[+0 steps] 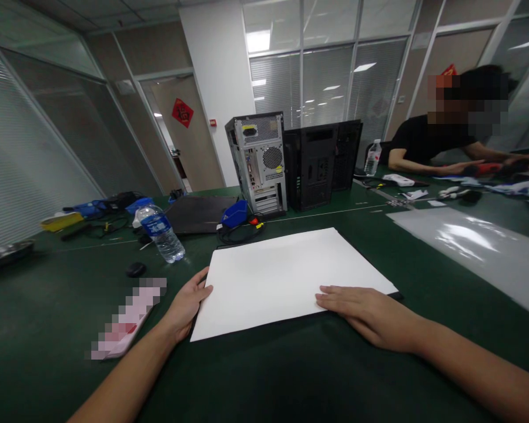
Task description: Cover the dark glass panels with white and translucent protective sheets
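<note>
A white sheet of paper (264, 276) lies in front of me on a dark flat object (395, 295), of which only thin edges show. My left hand (189, 302) grips the left edge, its thumb on top of the paper and its other fingers at the side and partly hidden. Near the front right of the sheet, my right hand (370, 314) rests flat, palm down, with its fingers stretched out. To the left of my left hand lies a pink flat object (130, 323), partly blurred out.
A water bottle (162, 232) and a round black object (136, 269) are on the left. Computer towers (264, 164) stand behind the paper, beside a blue object (234, 214) and cables. A clear sheet (476, 247) lies right. A person (441, 138) sits far right by another bottle (372, 157).
</note>
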A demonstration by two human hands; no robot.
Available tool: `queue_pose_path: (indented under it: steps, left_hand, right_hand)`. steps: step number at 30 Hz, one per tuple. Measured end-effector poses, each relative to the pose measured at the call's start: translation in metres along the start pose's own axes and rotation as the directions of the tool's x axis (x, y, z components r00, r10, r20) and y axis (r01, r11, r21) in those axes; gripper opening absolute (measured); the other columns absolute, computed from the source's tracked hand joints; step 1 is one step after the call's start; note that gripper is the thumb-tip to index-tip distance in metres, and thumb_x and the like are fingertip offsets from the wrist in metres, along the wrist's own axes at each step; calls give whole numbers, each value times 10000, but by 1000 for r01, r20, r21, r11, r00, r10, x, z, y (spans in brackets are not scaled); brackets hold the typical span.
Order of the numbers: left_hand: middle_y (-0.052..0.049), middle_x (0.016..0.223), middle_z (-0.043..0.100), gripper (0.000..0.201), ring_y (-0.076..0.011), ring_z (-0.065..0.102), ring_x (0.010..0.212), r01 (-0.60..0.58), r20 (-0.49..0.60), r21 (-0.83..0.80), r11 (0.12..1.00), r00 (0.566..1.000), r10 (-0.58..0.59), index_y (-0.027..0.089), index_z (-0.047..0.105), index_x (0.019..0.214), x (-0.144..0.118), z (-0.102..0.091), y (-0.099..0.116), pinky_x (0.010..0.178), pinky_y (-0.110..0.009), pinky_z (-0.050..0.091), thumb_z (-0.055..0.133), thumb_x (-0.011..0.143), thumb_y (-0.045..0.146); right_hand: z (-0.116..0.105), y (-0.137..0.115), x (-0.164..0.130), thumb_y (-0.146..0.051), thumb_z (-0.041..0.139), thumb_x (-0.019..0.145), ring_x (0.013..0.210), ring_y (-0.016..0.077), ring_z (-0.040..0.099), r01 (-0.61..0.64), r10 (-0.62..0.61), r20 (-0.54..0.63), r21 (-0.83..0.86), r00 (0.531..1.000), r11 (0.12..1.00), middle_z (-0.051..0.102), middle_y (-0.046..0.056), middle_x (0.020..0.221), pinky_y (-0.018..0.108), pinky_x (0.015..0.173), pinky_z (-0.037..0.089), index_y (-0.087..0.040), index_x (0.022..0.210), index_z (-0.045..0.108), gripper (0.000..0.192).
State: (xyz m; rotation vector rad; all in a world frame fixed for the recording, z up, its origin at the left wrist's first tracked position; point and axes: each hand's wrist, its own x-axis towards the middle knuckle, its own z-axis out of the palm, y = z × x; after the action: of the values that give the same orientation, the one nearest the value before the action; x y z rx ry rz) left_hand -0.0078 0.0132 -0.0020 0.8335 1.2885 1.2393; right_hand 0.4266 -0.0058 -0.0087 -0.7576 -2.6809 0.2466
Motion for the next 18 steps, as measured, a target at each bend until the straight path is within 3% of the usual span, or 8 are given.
queue_pose_path:
  steps: [5,9,13,18]
  left_hand:
    - [-161,1189,753,714,-221,783,791,-3,-37,34,999,999,5,187,376,1547,2,1,-1,649,-315,642,593,892,3]
    - [-136,1070,781,646,-186,762,682,4,-98,69,998,995,3,183,391,1544,3,4,1,565,-265,606,559,940,29]
    - [-100,967,794,607,-148,713,566,15,-141,89,996,990,-2,196,419,1535,2,6,4,510,-237,572,575,961,79]
    - [-83,948,798,594,-129,677,501,52,-173,87,995,984,-36,205,459,1519,-2,9,8,488,-227,554,554,949,69]
  right_hand:
    - [-4,11,-6,-233,499,1010,1377,197,515,-15,12,-51,-57,999,998,548,12,1496,419,1153,455,-325,1524,483,522]
    - [-9,28,-12,-364,540,1002,1419,264,462,-156,142,-103,-143,985,977,508,40,1531,525,1166,416,-303,1540,463,547]
    - [-11,38,-15,-488,538,995,1413,300,464,-285,282,-45,-165,958,944,496,48,1541,564,1148,415,-305,1493,533,530]
    - [-13,38,-16,-520,517,999,1384,302,493,-289,294,-4,-197,956,937,527,49,1517,567,1132,417,-306,1451,582,505]
